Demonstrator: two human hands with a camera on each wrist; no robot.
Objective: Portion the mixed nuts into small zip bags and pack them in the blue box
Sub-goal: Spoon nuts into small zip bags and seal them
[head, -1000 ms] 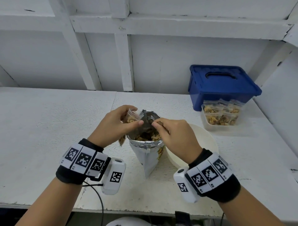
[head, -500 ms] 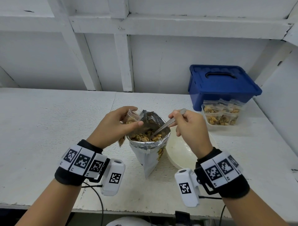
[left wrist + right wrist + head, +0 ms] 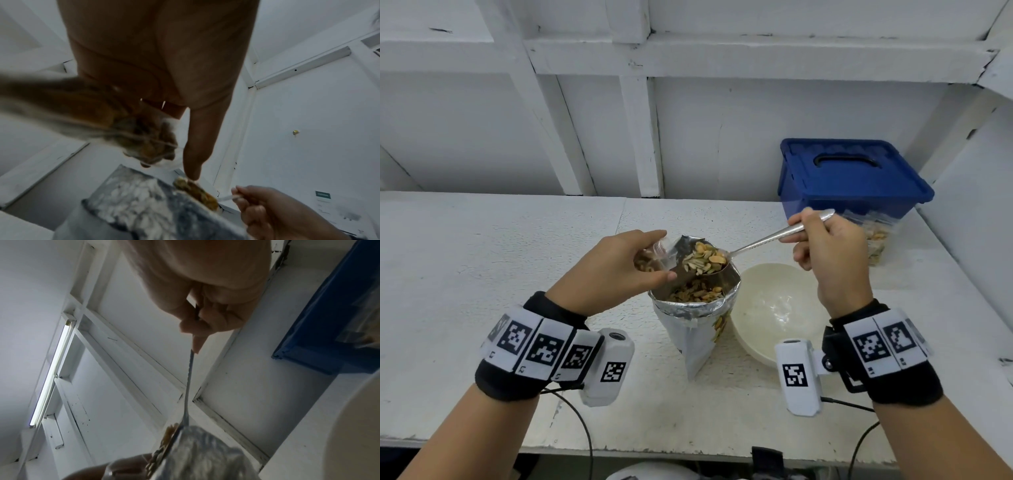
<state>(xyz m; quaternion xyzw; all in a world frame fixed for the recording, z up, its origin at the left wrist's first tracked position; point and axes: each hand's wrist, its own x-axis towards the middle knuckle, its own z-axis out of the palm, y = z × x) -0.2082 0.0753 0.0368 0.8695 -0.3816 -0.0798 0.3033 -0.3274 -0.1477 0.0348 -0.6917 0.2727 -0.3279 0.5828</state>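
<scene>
A foil pouch of mixed nuts (image 3: 693, 323) stands open in the middle of the table. My left hand (image 3: 616, 270) holds a small clear zip bag (image 3: 650, 257) partly filled with nuts, just left of the pouch mouth. My right hand (image 3: 825, 246) grips the handle of a metal spoon (image 3: 760, 241); its bowl, heaped with nuts (image 3: 703, 260), hovers over the pouch beside the zip bag. The blue box (image 3: 849, 178), lid on, sits at the back right. The left wrist view shows the zip bag (image 3: 148, 139) under my palm and the loaded spoon (image 3: 197, 193). The spoon handle (image 3: 190, 374) shows in the right wrist view.
An empty cream bowl (image 3: 774, 308) sits right of the pouch under my right wrist. A clear tub of filled nut bags (image 3: 876, 240) stands in front of the blue box. A white wall with beams runs behind the table; the table's left half is bare.
My right hand has drawn back to the right and lifted the spoon out of the pouch with a heap of nuts. The left hand stays by the pouch with the zip bag.
</scene>
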